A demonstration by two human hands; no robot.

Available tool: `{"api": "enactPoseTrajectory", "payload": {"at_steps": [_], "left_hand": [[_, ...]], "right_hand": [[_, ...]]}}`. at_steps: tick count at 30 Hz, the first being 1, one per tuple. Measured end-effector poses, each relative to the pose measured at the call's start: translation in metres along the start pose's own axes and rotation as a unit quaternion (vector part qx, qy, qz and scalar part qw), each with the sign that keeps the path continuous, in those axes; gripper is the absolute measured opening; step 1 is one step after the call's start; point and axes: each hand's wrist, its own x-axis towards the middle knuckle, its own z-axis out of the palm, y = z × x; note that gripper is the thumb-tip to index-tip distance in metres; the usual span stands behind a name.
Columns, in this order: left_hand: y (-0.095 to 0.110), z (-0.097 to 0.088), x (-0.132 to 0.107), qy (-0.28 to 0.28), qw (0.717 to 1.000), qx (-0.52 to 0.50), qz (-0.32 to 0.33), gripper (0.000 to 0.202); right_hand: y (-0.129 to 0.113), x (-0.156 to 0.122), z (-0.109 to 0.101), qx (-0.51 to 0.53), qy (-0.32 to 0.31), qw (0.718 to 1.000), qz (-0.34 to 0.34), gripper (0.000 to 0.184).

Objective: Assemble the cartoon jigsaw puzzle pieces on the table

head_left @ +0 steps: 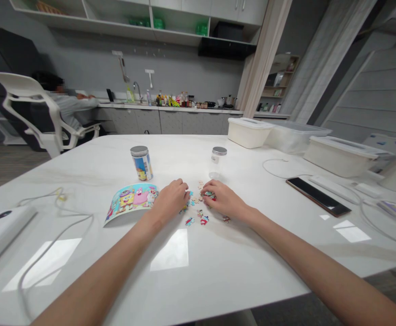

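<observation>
Both hands of the person are near the middle of a white counter [225,267], over a small scatter of puzzle pieces [204,220]. The puzzle pieces lie between the two hands and also a little in front of them, on the person's side.

The left hand [171,199] is turned down with its fingers curled, and some pieces show just beside the fingertips. Its grip is narrow, but I cannot tell if it holds a piece. The right hand [224,199] has its thumb and fingers bent around some coloured pieces. This grip is also narrow; whether those pieces are held or only lie under it, I cannot tell.

To the left of the left hand is a picture sheet [133,199] with bright cartoon figures; it is curved, and its right end is partly hidden by this hand. Behind the sheet stands a printed jar [142,165] with a silver lid. A clear jar [217,164], also with a silver lid, stands upright behind the right hand. Farther right lies a dark phone [316,196].
</observation>
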Motion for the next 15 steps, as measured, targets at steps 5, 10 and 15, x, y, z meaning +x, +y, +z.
{"api": "enactPoseTrajectory", "payload": {"at_steps": [5,10,15], "left_hand": [[-0.0030,-0.0030,-0.0005,-0.003,0.996,0.004,0.091,0.017],[-0.0029,-0.0070,-0.0020,-0.043,0.980,-0.003,0.195,0.022],[0.0002,-0.0055,-0.0024,-0.045,0.983,-0.014,0.178,0.019]], "right_hand": [[-0.0015,-0.0012,-0.0006,0.000,-0.016,1.000,0.005,0.012],[0.0032,-0.0003,-0.0032,-0.019,-0.006,1.000,0.015,0.013],[0.0040,0.0022,-0.0063,-0.034,0.011,0.999,0.024,0.017]]}}
